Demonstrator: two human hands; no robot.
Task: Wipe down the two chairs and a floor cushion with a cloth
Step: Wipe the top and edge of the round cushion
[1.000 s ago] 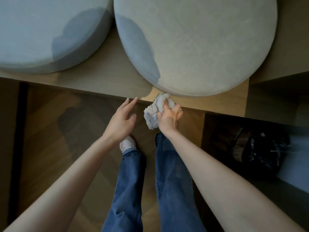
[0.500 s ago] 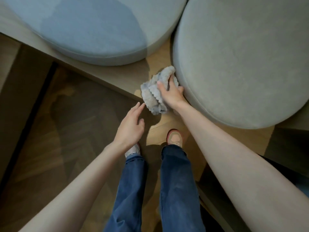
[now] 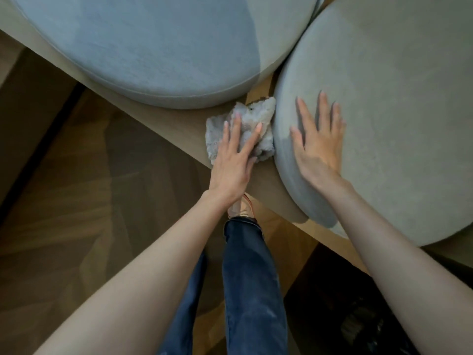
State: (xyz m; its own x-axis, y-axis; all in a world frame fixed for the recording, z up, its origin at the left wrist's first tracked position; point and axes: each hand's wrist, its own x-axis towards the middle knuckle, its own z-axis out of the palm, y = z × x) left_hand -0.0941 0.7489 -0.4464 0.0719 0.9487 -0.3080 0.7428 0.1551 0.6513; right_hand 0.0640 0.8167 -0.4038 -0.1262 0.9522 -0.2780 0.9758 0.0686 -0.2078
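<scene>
Two round grey cushions lie side by side on a low wooden platform (image 3: 179, 129). The left cushion (image 3: 158, 44) fills the upper left and the right cushion (image 3: 399, 103) fills the upper right. A crumpled white cloth (image 3: 258, 116) sits on the platform in the gap between them, against the right cushion's side. My left hand (image 3: 234, 155) lies on the cloth with straight fingers. My right hand (image 3: 317, 139) rests flat, fingers spread, on top of the right cushion near its left edge.
The platform's front edge runs diagonally from upper left to lower right, with dark wooden floor (image 3: 76, 201) below it. My legs in blue jeans (image 3: 250, 285) and one shoe (image 3: 242, 207) stand at that edge. A dark object (image 3: 363, 326) lies at the lower right.
My right hand let go of the cloth and moved onto the right cushion's top. My left hand moved up from the air onto the cloth. The view shifted closer and left.
</scene>
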